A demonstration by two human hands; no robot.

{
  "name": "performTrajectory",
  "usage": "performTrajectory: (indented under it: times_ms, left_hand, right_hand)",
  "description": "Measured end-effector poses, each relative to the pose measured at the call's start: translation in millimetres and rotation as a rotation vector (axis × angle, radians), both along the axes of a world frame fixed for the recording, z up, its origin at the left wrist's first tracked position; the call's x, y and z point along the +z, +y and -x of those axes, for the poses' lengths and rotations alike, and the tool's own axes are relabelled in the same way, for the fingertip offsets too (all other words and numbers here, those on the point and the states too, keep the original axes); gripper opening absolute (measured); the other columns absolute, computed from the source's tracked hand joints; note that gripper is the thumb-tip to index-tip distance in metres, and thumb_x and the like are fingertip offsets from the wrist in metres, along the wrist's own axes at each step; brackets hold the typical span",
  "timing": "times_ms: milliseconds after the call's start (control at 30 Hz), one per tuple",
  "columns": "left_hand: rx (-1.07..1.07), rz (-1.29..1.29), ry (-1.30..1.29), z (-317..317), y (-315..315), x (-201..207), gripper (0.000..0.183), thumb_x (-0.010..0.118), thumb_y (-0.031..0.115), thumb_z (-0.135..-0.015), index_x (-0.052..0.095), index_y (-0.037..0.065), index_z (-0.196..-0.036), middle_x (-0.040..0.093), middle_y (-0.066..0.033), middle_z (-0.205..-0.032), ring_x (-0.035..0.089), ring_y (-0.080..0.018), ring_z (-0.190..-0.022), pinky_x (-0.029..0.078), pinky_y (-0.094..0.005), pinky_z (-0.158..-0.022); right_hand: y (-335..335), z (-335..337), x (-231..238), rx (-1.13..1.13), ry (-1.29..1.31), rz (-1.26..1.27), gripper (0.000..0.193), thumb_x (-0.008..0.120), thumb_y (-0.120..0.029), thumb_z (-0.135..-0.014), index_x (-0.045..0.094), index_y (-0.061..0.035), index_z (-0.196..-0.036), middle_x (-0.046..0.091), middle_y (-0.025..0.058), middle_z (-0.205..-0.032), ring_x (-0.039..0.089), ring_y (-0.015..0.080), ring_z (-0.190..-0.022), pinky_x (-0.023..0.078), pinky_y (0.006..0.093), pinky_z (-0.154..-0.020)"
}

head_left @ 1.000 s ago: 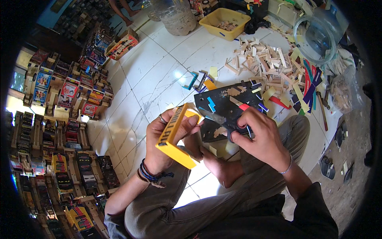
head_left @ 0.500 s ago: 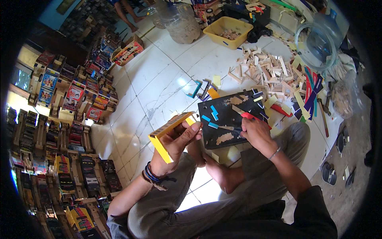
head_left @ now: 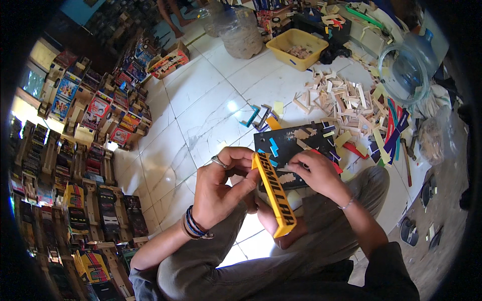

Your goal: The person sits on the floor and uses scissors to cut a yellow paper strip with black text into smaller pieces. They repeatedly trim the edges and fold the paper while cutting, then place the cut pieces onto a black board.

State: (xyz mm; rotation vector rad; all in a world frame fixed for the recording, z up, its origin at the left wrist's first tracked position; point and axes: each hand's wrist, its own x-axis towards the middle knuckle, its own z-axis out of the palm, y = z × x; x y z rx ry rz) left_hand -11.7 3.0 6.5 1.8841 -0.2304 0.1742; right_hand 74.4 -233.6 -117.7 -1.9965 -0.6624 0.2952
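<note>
My left hand (head_left: pixel 223 185) pinches a yellow painted strip (head_left: pixel 273 195) with short bent ends and black lettering along its face. The strip hangs tilted in front of my right shin, its lower end toward me. My right hand (head_left: pixel 319 175) is closed over the near part of a black board (head_left: pixel 261 143), fingertips together. A small pale tip shows at those fingers, but what they hold is mostly hidden. On the board lie small blue pieces (head_left: pixel 273 145) and tan smears of a paste-like stuff (head_left: pixel 304 133).
Loose wooden pieces (head_left: pixel 346 98) are heaped beyond the board, near a yellow basin (head_left: pixel 296 62). A hammer (head_left: pixel 406 160) lies at the right. Rows of wooden toy trucks (head_left: pixel 93 113) fill the left side. Another person's legs (head_left: pixel 173 17) stand at the back.
My left hand has turned the yellow strip so that its lettered face shows, and brought it rightward. My right hand has shifted slightly nearer to it, and a dark handle seen there before is hidden.
</note>
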Motion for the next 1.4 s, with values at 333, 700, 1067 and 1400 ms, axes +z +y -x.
performTrajectory:
  times_ms: [333, 700, 1067, 1400]
  left_hand:
    - [-0.097, -0.402, -0.213, -2.1, -0.8, 15.1, 0.024, 0.076, 0.001, -0.088, 0.071, -0.002, -0.111, 0.074, -0.0111, -0.103, 0.07, -0.0201, -0.095, 0.055, -0.0318, -0.086]
    - [-0.11, -0.515, -0.43, 0.5, -7.1, 26.4, 0.04, 0.077, 0.003, -0.085, 0.074, 0.009, -0.125, 0.072, -0.0078, -0.105, 0.066, -0.0227, -0.089, 0.052, -0.0335, -0.078]
    - [-0.139, -0.566, -0.538, 4.9, -6.5, 29.6, 0.048, 0.08, 0.006, -0.08, 0.074, 0.01, -0.127, 0.071, -0.0064, -0.103, 0.065, -0.0196, -0.086, 0.053, -0.0318, -0.076]
    - [-0.128, -0.798, -0.721, 8.1, -8.5, 34.5, 0.062, 0.081, 0.01, -0.067, 0.073, 0.007, -0.128, 0.07, -0.0032, -0.102, 0.063, -0.0153, -0.083, 0.056, -0.03, -0.077]
  right_hand:
    - [1.7, 44.0, 86.8, 0.32, 0.948, -0.724, 0.032, 0.048, -0.026, -0.111, 0.063, -0.0001, -0.122, 0.071, 0.0091, -0.102, 0.065, 0.0129, -0.088, 0.049, 0.028, -0.076]
    - [7.4, 52.9, 72.4, 0.481, 1.285, -1.146, 0.033, 0.047, -0.031, -0.111, 0.063, -0.0018, -0.113, 0.063, 0.0041, -0.088, 0.056, 0.0115, -0.077, 0.045, 0.0275, -0.073]
    - [2.2, 55.1, 87.0, 0.436, 1.181, -0.987, 0.032, 0.048, -0.031, -0.11, 0.062, -0.0026, -0.104, 0.058, 0.0021, -0.079, 0.052, 0.0113, -0.069, 0.042, 0.0318, -0.073]
    - [0.3, 56.3, 84.8, 0.439, 1.166, -0.995, 0.034, 0.052, -0.031, -0.108, 0.066, 0.0005, -0.112, 0.065, 0.0058, -0.091, 0.06, 0.0143, -0.081, 0.048, 0.0262, -0.07]
